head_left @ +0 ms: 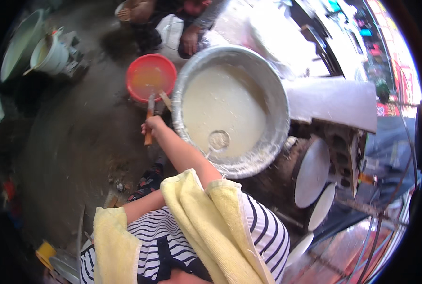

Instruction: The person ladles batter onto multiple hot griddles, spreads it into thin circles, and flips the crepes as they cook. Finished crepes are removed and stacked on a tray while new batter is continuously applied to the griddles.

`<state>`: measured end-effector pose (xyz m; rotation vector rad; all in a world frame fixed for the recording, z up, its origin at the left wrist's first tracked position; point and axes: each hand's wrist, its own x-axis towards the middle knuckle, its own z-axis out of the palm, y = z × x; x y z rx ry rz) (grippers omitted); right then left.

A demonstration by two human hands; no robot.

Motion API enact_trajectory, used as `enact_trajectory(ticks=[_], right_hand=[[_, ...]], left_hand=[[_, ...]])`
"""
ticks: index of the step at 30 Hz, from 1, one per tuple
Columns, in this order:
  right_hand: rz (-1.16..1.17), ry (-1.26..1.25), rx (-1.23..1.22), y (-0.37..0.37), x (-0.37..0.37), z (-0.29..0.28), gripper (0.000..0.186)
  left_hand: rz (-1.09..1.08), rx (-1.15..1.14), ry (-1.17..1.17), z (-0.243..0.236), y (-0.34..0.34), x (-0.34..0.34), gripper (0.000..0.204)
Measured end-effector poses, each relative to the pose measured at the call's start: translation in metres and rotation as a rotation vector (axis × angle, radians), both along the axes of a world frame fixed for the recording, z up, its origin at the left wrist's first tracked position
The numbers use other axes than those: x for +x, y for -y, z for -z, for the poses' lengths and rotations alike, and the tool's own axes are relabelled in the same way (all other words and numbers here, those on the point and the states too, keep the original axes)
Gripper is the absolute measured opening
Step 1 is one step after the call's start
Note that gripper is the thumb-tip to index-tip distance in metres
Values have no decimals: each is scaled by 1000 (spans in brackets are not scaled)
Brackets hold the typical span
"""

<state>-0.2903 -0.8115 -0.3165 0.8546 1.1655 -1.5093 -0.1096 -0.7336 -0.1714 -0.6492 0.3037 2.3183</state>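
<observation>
fingers of the left hand are out of sight; the left forearm passes behind the yellow right sleeve, so their state cannot be told. farther out, the fingers of the right hand are wrapped around the wooden handle of a tool, the butt projecting past the grip toward the wearer. the tool is held above the floor, just left of the metal tub. its narrow metal blade points away and reaches the near side of the red basin; contact with the rim or the cloudy liquid cannot be confirmed.

handling (estimated): light to moderate weight, stiff throughout, not fragile. the handle should give a firm hold when dry; wet residue would make both handle and blade slippery. grip point: mid-handle, full wrap, clear of the blade. a hold nearer the blade should improve tip control.

clearance: a pale stick stands between blade and tub. beyond the basin, a co-worker's hand hangs near the tub's far rim.
</observation>
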Motion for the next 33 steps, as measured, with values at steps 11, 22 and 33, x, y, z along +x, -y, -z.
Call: enact_trajectory(ticks=[11, 22, 33], right_hand=[[91, 6, -317, -137, 91, -172, 13], [39, -674, 218, -370, 168, -259, 34], [-1092, -839, 1177, -446, 103, -187, 23]], left_hand=[[383, -468, -178, 59, -13, 18, 6], [326, -522, -81, -28, -58, 5, 24], [373, -744, -179, -8, -78, -46, 23]])
